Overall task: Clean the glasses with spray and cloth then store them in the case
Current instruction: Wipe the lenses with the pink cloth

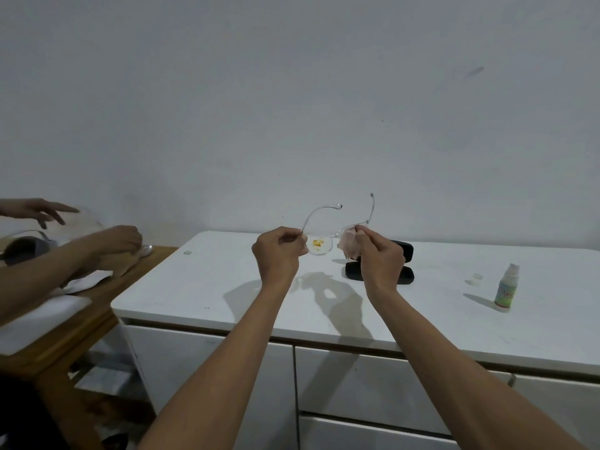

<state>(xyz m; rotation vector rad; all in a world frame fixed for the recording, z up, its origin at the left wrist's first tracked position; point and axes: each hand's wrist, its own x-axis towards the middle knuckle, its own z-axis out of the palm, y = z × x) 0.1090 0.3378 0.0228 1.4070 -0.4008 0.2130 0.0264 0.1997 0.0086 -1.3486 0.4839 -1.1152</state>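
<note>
Single head-worn wide-angle view, facing forward and slightly down, close over white cabinet top (227,287), edges apparently distorted

Clear glasses (319,246) yellow-smeared, pink cloth (349,243), black case (380,274)

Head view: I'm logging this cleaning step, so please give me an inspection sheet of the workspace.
Surface: white cabinet top, small dark specks.
Job's things: clear-framed glasses held up, yellow smear on one lens; pink cloth on the other lens; black glasses case lying open; small white spray bottle upright, right.
Clutter: small clear bits near the bottle.
Hands: left hand pinches the frame; right hand grips the cloth.
Cables: nothing seen.
Surroundings: second person's arms over wooden table, left.
</note>
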